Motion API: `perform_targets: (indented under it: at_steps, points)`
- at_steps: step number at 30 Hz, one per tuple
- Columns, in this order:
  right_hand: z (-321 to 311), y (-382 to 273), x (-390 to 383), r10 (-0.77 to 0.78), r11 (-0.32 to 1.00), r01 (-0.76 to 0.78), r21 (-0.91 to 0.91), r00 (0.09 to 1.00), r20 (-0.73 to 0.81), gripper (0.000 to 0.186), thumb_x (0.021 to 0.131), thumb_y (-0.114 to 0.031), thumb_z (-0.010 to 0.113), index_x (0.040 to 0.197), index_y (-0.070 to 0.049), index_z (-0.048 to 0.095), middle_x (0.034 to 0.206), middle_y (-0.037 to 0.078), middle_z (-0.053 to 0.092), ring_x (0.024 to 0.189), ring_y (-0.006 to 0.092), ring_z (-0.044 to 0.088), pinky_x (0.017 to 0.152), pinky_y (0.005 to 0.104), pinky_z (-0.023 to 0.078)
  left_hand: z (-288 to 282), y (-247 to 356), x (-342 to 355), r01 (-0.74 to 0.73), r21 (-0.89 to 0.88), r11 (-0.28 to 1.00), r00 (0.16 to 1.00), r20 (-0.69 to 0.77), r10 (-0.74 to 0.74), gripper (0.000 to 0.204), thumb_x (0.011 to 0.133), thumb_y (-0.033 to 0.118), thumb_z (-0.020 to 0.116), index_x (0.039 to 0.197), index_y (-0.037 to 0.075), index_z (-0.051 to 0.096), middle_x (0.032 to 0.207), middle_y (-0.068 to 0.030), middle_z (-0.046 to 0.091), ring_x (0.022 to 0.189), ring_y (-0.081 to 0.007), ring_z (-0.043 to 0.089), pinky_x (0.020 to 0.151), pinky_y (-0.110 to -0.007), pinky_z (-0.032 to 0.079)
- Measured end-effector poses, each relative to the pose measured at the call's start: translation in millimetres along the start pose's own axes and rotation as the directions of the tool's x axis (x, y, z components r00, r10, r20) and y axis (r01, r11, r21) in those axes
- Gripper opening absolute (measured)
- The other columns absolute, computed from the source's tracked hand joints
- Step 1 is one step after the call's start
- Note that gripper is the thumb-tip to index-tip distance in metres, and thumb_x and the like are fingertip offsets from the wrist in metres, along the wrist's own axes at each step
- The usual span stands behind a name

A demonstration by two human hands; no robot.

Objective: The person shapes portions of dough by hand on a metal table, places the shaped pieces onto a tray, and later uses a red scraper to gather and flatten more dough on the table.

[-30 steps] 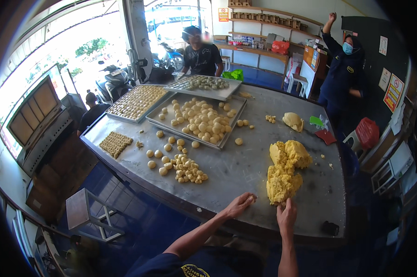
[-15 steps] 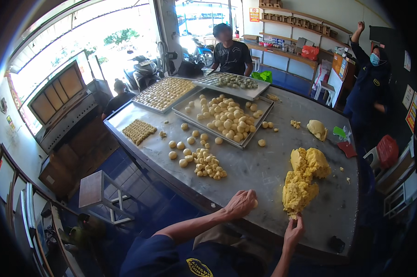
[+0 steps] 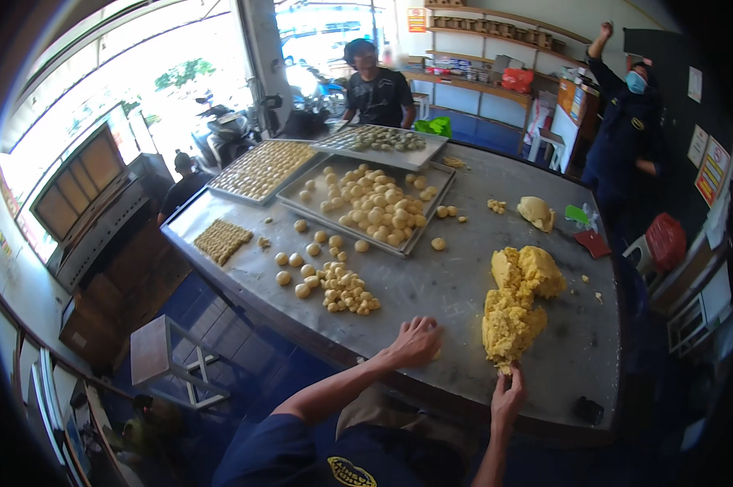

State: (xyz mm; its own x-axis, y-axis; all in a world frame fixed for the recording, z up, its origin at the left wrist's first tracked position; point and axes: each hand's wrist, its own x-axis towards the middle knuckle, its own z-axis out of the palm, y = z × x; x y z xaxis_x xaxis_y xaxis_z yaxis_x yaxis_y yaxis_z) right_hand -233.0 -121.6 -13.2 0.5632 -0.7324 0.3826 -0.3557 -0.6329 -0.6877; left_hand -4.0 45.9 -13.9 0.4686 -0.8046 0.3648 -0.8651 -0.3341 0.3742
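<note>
My left hand [image 3: 415, 342] is low over the table's front, fingers bent and blurred; a small pale bit shows beside it, and what lies beneath is hidden. My right hand [image 3: 508, 383] pinches crumbly stuff at the lower edge of the large yellow dough mound [image 3: 512, 321]. Left of the mound lie loose dough balls [image 3: 303, 290] and a pile of small dough pieces [image 3: 342, 290] on the metal table [image 3: 415, 292]. Behind them a tray [image 3: 289, 199] holds many dough balls. A smooth dough lump [image 3: 537, 213] sits beyond the mound.
Two more trays [image 3: 261, 169] [image 3: 376, 142] stand at the back. A person in black [image 3: 378, 97] stands behind the table, another in dark blue [image 3: 622, 138] raises an arm at right, a third [image 3: 180, 195] is at left. A stool [image 3: 151, 353] stands front left.
My left hand has moved up onto the table, turning palm down. My right hand stays at the mound's lower edge. The view has shifted as the head moved.
</note>
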Motion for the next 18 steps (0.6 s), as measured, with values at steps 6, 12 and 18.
perform_targets:
  at_steps: [6, 12, 18]
  points:
    - [2.6, -5.6, 0.6, -0.015, 0.999, 0.015, -0.05, 1.0, 0.009, 0.039, 0.088, -0.002, 0.064, 0.126, 0.004, 0.058, 0.13, 0.023, 0.06, 0.12, 0.0409, 0.057, 0.101, 0.0444, 0.047, -66.6, -15.4, -16.0, 0.212, -0.31, 0.927, 0.973, 0.154, -0.171, 0.031, 0.094, 0.019, 0.061, 0.123, 0.006, 0.061, 0.115, -0.0169, 0.065, 0.099, -0.0343, 0.063, 0.085, -0.04, 0.051]
    - [-2.3, -3.2, -6.2, -0.149, 0.986, 0.148, -0.083, 0.989, -0.011, 0.037, 0.088, -0.002, 0.064, 0.124, 0.005, 0.061, 0.13, 0.023, 0.06, 0.118, 0.04, 0.058, 0.1, 0.0442, 0.048, -111.7, -42.1, -7.1, 0.373, -0.392, 0.841, 0.879, -0.14, -0.456, 0.034, 0.092, 0.006, 0.056, 0.126, 0.001, 0.057, 0.118, -0.0212, 0.064, 0.11, -0.0391, 0.06, 0.09, -0.042, 0.052]
    - [-18.2, 9.5, -1.5, -0.147, 0.984, 0.15, -0.098, 0.989, 0.031, 0.034, 0.087, -0.005, 0.067, 0.119, 0.005, 0.063, 0.113, 0.022, 0.065, 0.104, 0.0399, 0.063, 0.09, 0.0427, 0.052, -61.2, -58.7, -63.7, 0.046, 0.097, 0.994, 0.998, -0.057, -0.041, 0.026, 0.081, 0.005, 0.058, 0.107, 0.002, 0.06, 0.108, -0.0176, 0.061, 0.115, -0.0382, 0.054, 0.099, -0.044, 0.045]
